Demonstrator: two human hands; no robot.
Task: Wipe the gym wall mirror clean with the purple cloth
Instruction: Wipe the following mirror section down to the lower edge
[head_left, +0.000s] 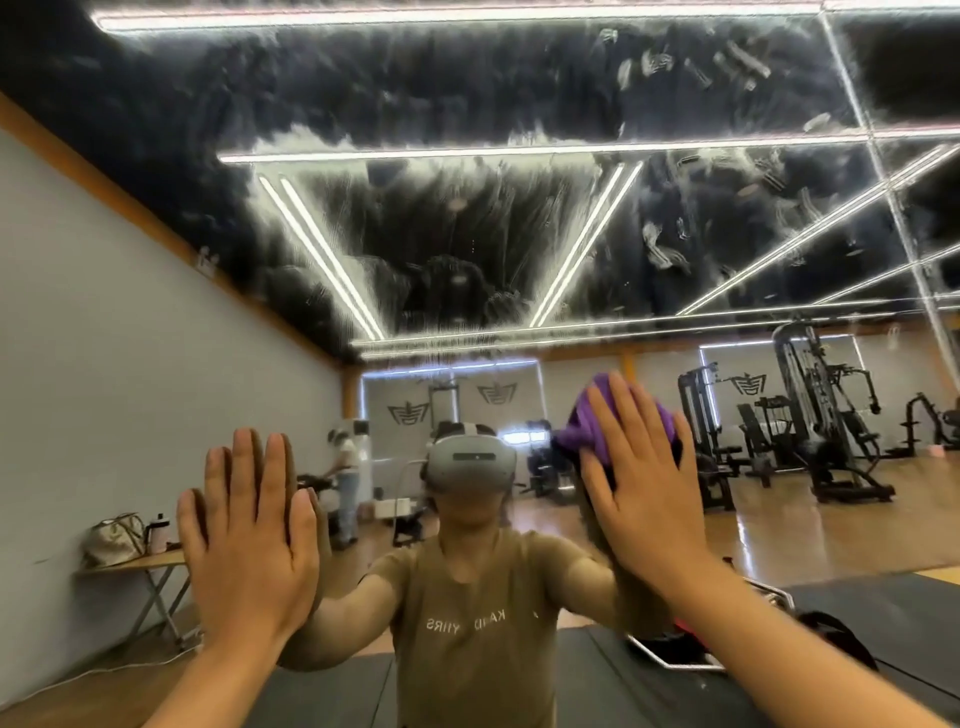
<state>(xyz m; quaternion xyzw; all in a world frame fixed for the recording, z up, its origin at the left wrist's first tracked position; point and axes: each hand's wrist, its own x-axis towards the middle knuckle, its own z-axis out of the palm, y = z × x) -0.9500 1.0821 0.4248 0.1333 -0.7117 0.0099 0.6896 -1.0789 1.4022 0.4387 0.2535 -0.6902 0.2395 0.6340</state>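
The wall mirror (467, 218) fills the view and is covered up high with whitish smears and streaks. My right hand (639, 478) lies flat against the glass with fingers spread, pressing the bunched purple cloth (592, 421) under its palm and fingers. My left hand (249, 525) rests flat and bare on the mirror at the left, fingers together, holding nothing. Between the two hands the glass shows my reflection in an olive shirt.
The reflection shows weight machines (810, 415) at the right, dark floor mats (883, 613), a folding table (150, 566) with a bag and bottle at the left, and another person (345, 483) standing far back. A mirror seam (878, 171) runs at the right.
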